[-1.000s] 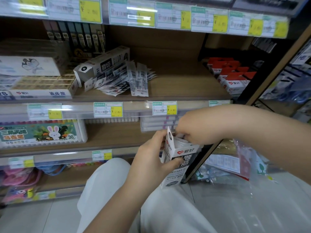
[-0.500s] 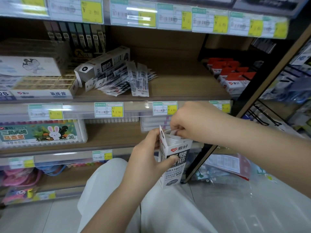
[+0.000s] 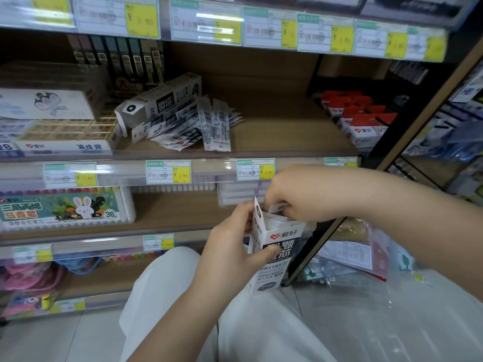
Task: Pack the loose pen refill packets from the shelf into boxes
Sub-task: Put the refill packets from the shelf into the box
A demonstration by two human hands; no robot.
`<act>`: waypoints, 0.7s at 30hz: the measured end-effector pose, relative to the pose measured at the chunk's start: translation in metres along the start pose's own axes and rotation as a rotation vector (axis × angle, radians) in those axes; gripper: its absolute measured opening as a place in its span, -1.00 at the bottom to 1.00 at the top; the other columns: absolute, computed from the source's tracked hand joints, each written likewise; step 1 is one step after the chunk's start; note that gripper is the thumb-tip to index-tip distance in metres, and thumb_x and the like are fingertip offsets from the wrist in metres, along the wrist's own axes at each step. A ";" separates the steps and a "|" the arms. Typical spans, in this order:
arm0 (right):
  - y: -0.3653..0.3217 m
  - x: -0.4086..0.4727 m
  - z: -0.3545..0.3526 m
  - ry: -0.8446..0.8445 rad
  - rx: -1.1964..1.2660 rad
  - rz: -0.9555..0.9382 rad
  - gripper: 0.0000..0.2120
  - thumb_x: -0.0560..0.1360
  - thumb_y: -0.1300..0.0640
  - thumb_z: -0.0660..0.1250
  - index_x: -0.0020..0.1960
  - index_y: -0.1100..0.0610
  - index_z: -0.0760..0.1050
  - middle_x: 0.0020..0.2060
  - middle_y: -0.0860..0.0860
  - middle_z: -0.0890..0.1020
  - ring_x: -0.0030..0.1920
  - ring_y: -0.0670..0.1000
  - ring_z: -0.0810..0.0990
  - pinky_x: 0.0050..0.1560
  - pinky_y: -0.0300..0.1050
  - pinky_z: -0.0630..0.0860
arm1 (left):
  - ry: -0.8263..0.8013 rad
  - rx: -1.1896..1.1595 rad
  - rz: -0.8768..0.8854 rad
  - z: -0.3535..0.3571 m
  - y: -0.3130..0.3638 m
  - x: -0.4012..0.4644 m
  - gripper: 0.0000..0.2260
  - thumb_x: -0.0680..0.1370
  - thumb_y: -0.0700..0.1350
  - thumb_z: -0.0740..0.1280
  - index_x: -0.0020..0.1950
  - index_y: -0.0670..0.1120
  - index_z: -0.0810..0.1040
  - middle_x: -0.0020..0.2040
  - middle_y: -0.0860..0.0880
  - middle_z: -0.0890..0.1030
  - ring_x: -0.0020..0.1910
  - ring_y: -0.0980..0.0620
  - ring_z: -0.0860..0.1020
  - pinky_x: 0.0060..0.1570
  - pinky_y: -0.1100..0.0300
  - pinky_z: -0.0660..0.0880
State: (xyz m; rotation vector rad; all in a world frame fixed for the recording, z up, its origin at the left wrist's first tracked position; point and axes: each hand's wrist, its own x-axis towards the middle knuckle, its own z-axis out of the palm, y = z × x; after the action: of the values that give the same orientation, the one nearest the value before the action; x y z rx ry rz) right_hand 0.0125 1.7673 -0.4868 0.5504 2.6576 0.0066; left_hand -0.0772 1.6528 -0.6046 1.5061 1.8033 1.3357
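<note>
2 hands share work: left hand (image 3: 230, 253) grips refill box (image 3: 274, 257) upright to steady it; right hand (image 3: 295, 197) above pinches packets (image 3: 275, 218) at its open mouth.

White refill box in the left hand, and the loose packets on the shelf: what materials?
White upright printed refill box: likely thin matte paperboard, given the crisp folded edges and the open flap standing up stiffly. Loose flat refill packets fanned on the brown shelf: probably clear plastic film sleeves with printed inserts; edges look slightly glossy, but blur leaves it open.
</note>
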 end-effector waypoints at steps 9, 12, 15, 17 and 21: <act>-0.013 -0.003 0.000 -0.092 -0.145 0.061 -0.67 0.42 0.37 0.17 -0.44 0.07 0.25 -0.47 -0.01 0.35 -0.48 -0.03 0.29 -0.47 -0.21 0.23 | -0.022 -0.020 -0.009 0.006 0.002 0.001 -0.51 0.27 0.00 0.49 0.11 0.20 0.38 0.01 0.15 0.62 0.03 0.16 0.59 0.04 0.04 0.54; -0.011 -0.005 0.004 -0.054 -0.191 0.086 -0.70 0.41 0.39 0.16 -0.41 0.12 0.22 -0.43 0.01 0.32 -0.46 -0.01 0.28 -0.47 -0.22 0.21 | -0.021 -0.017 -0.011 0.009 0.005 0.002 -0.51 0.26 0.00 0.48 0.11 0.21 0.38 0.02 0.14 0.62 0.04 0.15 0.59 0.05 0.05 0.54; -0.007 -0.007 0.002 0.015 -0.110 0.074 -0.78 0.46 0.28 0.18 -0.34 0.11 0.33 -0.42 -0.02 0.37 -0.39 0.03 0.37 -0.40 -0.17 0.30 | -0.005 -0.016 -0.013 0.004 0.003 0.003 -0.51 0.28 -0.08 0.55 0.04 0.27 0.38 -0.01 0.21 0.62 0.01 0.27 0.58 0.06 0.17 0.53; -0.003 -0.009 -0.002 0.113 -0.015 0.065 -0.83 0.48 0.19 0.22 -0.30 0.09 0.41 -0.41 -0.04 0.42 -0.34 -0.01 0.38 -0.27 -0.10 0.42 | -0.004 0.002 -0.015 -0.001 0.001 0.005 -0.47 0.29 -0.12 0.57 0.00 0.31 0.34 -0.04 0.30 0.58 0.00 0.36 0.56 0.05 0.33 0.50; -0.002 -0.011 -0.007 0.249 0.028 0.051 -0.92 0.49 0.05 0.30 -0.15 0.02 0.53 -0.30 -0.11 0.51 -0.14 -0.05 0.42 -0.05 -0.04 0.51 | -0.020 0.034 -0.023 -0.007 0.000 0.005 -0.46 0.29 -0.10 0.56 -0.01 0.33 0.31 -0.06 0.34 0.56 0.00 0.40 0.54 0.03 0.43 0.47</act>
State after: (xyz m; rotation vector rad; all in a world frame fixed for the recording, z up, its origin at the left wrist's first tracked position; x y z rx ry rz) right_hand 0.0179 1.7620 -0.4763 0.6655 2.8875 0.0562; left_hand -0.0841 1.6544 -0.6000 1.5065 1.8343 1.2807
